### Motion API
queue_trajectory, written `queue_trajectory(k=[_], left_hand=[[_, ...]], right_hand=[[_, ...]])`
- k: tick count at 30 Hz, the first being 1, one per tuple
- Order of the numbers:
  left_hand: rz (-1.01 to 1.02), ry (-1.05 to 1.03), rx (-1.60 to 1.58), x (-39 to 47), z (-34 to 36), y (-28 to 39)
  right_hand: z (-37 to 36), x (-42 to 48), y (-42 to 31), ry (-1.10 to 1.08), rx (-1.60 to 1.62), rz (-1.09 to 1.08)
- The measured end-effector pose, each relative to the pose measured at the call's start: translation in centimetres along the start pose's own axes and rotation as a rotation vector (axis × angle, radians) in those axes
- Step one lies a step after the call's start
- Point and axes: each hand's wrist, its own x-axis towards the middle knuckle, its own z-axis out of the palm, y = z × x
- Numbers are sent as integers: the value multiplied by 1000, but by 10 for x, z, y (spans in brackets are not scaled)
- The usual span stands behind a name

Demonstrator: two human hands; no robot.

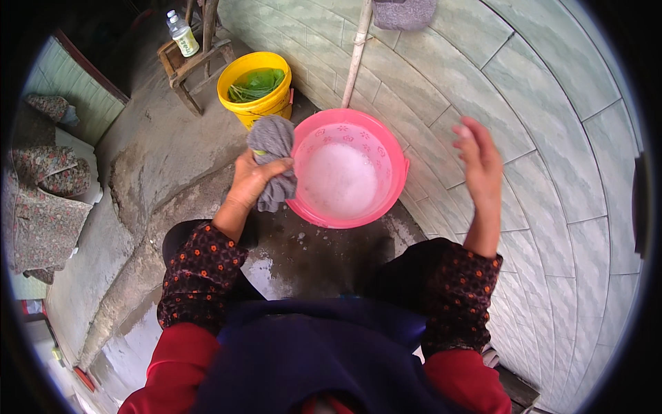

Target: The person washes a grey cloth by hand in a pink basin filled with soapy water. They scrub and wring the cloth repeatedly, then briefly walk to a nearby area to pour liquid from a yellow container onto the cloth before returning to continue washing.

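My left hand (pixel 251 178) grips a bunched grey cloth (pixel 274 155) at the left rim of a pink plastic basin (pixel 350 220). A small yellow-green patch shows on the cloth by my thumb. Whitish, foamy water (pixel 341 178) lies in the basin, whose inner wall bears a flower pattern. Off to the basin's right, my right hand (pixel 478 160) is raised in front of the tiled wall, holding nothing, its fingers partly bent and apart from the thumb.
A yellow bucket (pixel 282 101) with green leafy matter in water stands behind the basin. Beyond it, a wooden stool (pixel 181 72) bears plastic bottles (pixel 185 39). A pole (pixel 357 57) leans by the tiled wall (pixel 543 181). Flowered fabric (pixel 49 217) covers something at left. The concrete floor (pixel 305 259) is wet.
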Motion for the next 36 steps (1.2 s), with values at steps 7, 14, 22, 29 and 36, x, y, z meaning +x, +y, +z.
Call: queue_trajectory(k=[7, 14, 22, 29, 36], left_hand=[[-9, 86, -128, -20, -27, 45], [-131, 148, -147, -20, -37, 18], [-360, 344, -196, -19, -91, -30], [-438, 612, -195, -59, -78, -32], [-302, 747, -304, -129, -40, -27]], right_hand=[[-127, -264, 214, -105, -338, 725], [-49, -423, 219, -842, -403, 1198], [-81, -366, 232, -752, -423, 1382], [-81, -351, 241, -755, -469, 1468], [-89, -377, 268, -729, -389, 1387]])
